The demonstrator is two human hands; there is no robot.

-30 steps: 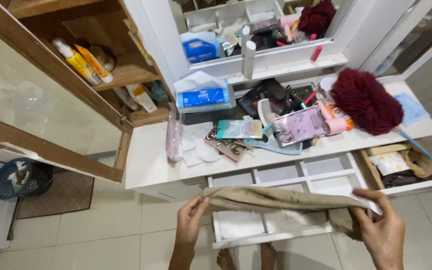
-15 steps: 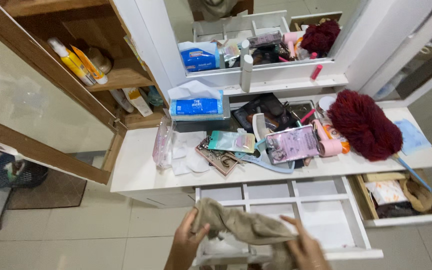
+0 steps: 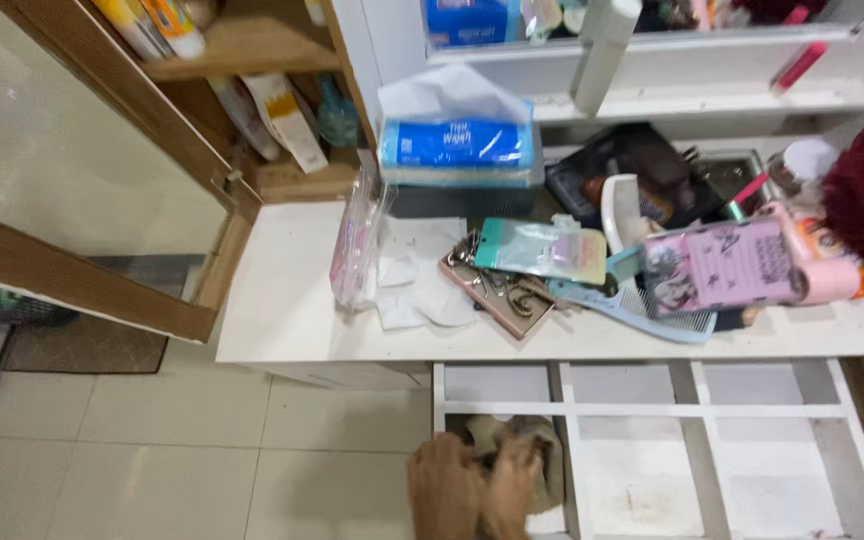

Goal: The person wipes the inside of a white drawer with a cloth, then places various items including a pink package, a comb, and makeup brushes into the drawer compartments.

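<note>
Soft, even indoor light fills the scene, bright enough to read colours everywhere, with no hard shadows. The white dressing-table top [image 3: 292, 310] is the brightest area and slightly washed out. The pale glass panel of the wooden cabinet door [image 3: 62, 170] shows a mild sheen. Motion blur softens the whole frame, most of all the two bare hands [image 3: 472, 485] at the lower edge. The wide lens bends straight lines near the borders.

White dividers [image 3: 564, 440] wall the drawer compartments [image 3: 642, 480]; those rightward lie open.
</note>
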